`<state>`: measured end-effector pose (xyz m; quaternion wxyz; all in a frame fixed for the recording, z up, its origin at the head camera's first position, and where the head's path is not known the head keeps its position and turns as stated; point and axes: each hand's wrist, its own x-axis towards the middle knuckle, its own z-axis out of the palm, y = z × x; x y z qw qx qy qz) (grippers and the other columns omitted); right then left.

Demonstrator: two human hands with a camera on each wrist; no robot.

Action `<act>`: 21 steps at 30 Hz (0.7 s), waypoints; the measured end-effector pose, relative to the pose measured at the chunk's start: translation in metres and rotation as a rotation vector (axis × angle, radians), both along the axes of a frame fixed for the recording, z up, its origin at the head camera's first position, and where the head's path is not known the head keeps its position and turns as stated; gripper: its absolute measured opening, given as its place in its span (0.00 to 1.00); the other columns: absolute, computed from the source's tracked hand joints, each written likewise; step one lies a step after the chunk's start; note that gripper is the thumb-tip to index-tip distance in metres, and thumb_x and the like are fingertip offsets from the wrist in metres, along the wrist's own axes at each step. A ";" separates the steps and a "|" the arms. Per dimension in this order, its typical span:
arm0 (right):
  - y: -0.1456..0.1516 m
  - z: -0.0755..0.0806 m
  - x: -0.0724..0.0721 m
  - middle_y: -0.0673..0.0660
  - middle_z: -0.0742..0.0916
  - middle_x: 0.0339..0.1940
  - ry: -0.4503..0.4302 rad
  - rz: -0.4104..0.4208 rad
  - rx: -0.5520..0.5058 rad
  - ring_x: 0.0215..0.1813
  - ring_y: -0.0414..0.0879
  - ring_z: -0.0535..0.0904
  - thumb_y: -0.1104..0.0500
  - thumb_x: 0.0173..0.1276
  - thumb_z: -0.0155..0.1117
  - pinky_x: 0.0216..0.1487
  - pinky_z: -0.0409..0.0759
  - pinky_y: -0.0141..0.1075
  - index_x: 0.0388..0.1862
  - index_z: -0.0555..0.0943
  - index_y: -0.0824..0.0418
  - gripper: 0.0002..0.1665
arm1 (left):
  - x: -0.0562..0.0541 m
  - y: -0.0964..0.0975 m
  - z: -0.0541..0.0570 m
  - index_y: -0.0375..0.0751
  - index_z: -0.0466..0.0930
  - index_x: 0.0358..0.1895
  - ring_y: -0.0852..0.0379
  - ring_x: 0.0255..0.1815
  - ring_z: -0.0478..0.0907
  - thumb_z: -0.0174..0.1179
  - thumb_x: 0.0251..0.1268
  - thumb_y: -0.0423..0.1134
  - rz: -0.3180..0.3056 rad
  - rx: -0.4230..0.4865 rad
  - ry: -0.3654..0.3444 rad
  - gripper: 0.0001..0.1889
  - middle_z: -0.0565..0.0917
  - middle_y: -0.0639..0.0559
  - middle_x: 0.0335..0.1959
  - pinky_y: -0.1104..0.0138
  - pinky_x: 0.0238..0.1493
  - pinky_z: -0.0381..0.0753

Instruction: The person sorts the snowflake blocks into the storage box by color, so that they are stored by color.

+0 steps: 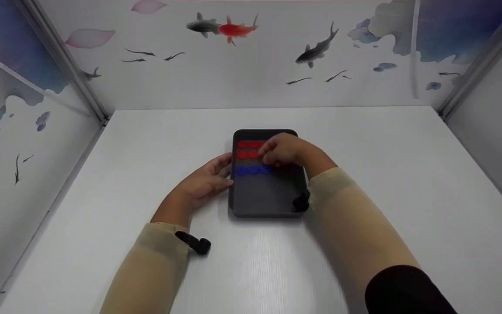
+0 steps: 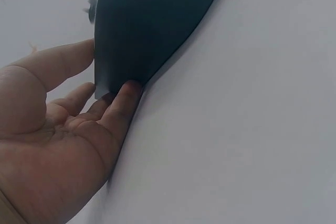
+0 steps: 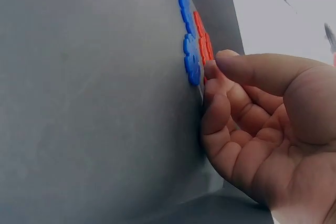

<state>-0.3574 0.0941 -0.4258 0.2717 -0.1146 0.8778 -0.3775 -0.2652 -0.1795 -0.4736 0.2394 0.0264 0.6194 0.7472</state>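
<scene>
My right fingers (image 3: pixel 223 124) curl with their tips on the tray floor beside the red pieces (image 1: pixel 247 149); the blue pieces (image 1: pixel 253 170) lie at six o'clock of them; my left hand (image 1: pixel 202 183), fingers straight, presses the dark tray (image 1: pixel 264 198) at nine o'clock, mid-table (image 1: pixel 251 270).

We see bare white table (image 1: pixel 364 174) open at the tray's (image 1: pixel 264 196) three, six and twelve o'clock. Our left hand (image 1: pixel 203 183) blocks its nine o'clock edge; our right hand (image 1: pixel 288 150) covers the red pieces (image 1: pixel 247 149). Booth walls (image 1: pixel 37 144) close three sides.
</scene>
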 end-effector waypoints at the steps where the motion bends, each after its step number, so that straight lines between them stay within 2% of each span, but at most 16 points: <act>1: 0.000 0.001 0.000 0.53 0.89 0.49 -0.007 0.001 -0.013 0.45 0.48 0.83 0.59 0.74 0.70 0.46 0.84 0.39 0.57 0.89 0.52 0.14 | 0.000 0.000 0.000 0.52 0.57 0.86 0.53 0.90 0.54 0.63 0.65 0.18 0.001 0.001 0.000 0.48 0.58 0.57 0.89 0.54 0.85 0.66; 4: 0.003 0.005 0.000 0.54 0.90 0.48 -0.023 0.003 -0.052 0.43 0.49 0.83 0.56 0.73 0.71 0.41 0.82 0.41 0.59 0.89 0.51 0.17 | 0.001 0.000 0.000 0.52 0.58 0.86 0.54 0.90 0.53 0.63 0.65 0.18 0.003 0.003 -0.006 0.48 0.59 0.57 0.88 0.54 0.85 0.66; 6: 0.006 0.009 0.000 0.55 0.90 0.50 -0.024 0.008 -0.082 0.43 0.50 0.83 0.55 0.74 0.71 0.41 0.82 0.43 0.62 0.88 0.51 0.19 | 0.001 0.000 0.000 0.52 0.58 0.86 0.54 0.91 0.52 0.63 0.65 0.19 0.002 0.003 -0.010 0.47 0.59 0.57 0.88 0.55 0.84 0.67; 12: 0.020 0.027 0.007 0.58 0.91 0.56 0.028 -0.001 -0.203 0.48 0.52 0.86 0.56 0.74 0.71 0.56 0.87 0.52 0.63 0.87 0.54 0.20 | 0.000 0.001 -0.001 0.51 0.58 0.85 0.53 0.91 0.52 0.63 0.65 0.18 -0.005 0.020 -0.010 0.48 0.58 0.56 0.88 0.56 0.84 0.67; 15: 0.032 0.036 0.014 0.57 0.90 0.56 0.066 -0.018 -0.246 0.48 0.51 0.86 0.56 0.75 0.70 0.55 0.87 0.48 0.63 0.86 0.54 0.20 | 0.000 0.001 0.000 0.51 0.58 0.86 0.53 0.91 0.52 0.62 0.64 0.17 -0.006 0.022 -0.002 0.48 0.58 0.55 0.89 0.55 0.84 0.67; 17: 0.042 0.040 0.018 0.56 0.89 0.57 0.086 -0.033 -0.247 0.50 0.50 0.86 0.55 0.76 0.70 0.56 0.87 0.45 0.64 0.86 0.54 0.20 | 0.000 0.001 0.000 0.51 0.56 0.86 0.52 0.91 0.51 0.62 0.65 0.17 -0.009 0.017 0.005 0.49 0.57 0.55 0.89 0.54 0.85 0.66; 21: 0.061 0.040 0.025 0.55 0.87 0.56 0.109 -0.086 -0.220 0.55 0.53 0.86 0.53 0.77 0.69 0.60 0.87 0.43 0.63 0.86 0.51 0.18 | 0.001 0.000 0.000 0.51 0.57 0.86 0.52 0.91 0.51 0.63 0.65 0.18 -0.004 0.002 0.006 0.48 0.57 0.55 0.89 0.54 0.84 0.66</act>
